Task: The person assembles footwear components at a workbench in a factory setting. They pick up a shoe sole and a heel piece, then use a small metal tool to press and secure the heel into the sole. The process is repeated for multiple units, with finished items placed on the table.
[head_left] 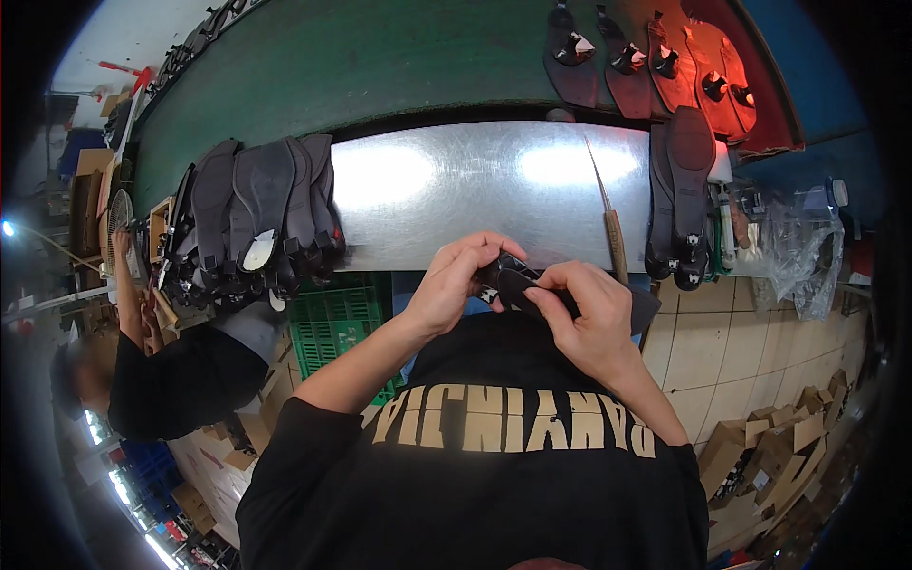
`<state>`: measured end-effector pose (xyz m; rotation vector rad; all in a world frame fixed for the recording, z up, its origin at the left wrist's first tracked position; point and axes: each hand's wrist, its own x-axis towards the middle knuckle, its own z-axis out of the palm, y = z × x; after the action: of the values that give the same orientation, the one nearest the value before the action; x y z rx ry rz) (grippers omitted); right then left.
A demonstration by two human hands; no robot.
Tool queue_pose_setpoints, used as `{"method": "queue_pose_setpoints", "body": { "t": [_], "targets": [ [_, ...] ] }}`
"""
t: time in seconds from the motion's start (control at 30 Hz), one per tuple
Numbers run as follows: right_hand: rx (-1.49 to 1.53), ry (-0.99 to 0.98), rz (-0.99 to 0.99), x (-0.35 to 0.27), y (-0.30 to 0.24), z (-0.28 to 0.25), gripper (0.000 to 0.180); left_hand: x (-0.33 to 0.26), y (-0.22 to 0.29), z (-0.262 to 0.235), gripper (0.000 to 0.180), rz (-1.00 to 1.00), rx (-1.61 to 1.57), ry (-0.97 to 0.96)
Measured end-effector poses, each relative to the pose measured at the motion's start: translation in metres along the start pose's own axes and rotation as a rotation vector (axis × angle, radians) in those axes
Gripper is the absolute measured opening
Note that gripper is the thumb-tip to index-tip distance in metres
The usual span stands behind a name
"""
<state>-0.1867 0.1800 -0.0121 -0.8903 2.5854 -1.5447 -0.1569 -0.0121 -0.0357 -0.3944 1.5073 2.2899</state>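
In front of my chest, both hands hold a black sandal (518,288) just over the near edge of the metal worktop (475,204). My left hand (448,288) is closed round its strapped end, where a small pale patch shows. Thumb and fingers of my right hand (591,313) pinch the dark sole beside it, and a grey-black flat end sticks out past that hand. The palm hides part of the sandal. A pointed awl with a wooden handle (616,242) lies on the worktop beyond my right hand.
Dark sandals (266,185) are piled at the worktop's left end, and more sandals (691,157) at its right. Behind runs a green conveyor belt (380,66), with several sandals (627,66) under red light. A co-worker (190,370) works at left. Green crates (332,328) stand below; cardboard boxes (779,446) lie right.
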Motion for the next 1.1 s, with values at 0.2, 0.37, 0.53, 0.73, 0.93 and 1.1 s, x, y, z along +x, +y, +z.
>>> {"method": "queue_pose_setpoints", "body": {
  "t": [0.2, 0.37, 0.53, 0.73, 0.93, 1.1],
  "targets": [
    [-0.053, 0.046, -0.073, -0.003, 0.003, 0.007, 0.016, -0.002, -0.003, 0.005, 0.032, 0.021, 0.127, -0.011],
    [-0.061, 0.054, -0.088, -0.007, 0.005, 0.009, 0.016, -0.003, -0.009, 0.005, 0.033, 0.028, 0.241, -0.038],
    [-0.026, 0.025, -0.004, -0.008, 0.004, 0.002, 0.016, -0.007, -0.003, 0.01, 0.025, 0.003, 0.275, -0.085],
    [0.027, 0.0, 0.042, -0.006, 0.001, -0.005, 0.015, -0.009, -0.004, 0.007, 0.018, 0.06, 0.209, -0.096],
    [0.102, -0.012, 0.107, -0.004, -0.002, -0.007, 0.015, -0.011, -0.006, 0.009, 0.013, 0.023, 0.051, -0.015],
    [0.057, -0.034, 0.081, -0.001, -0.003, -0.011, 0.01, -0.012, -0.004, 0.013, 0.009, 0.046, 0.064, 0.004]
  ]
}}
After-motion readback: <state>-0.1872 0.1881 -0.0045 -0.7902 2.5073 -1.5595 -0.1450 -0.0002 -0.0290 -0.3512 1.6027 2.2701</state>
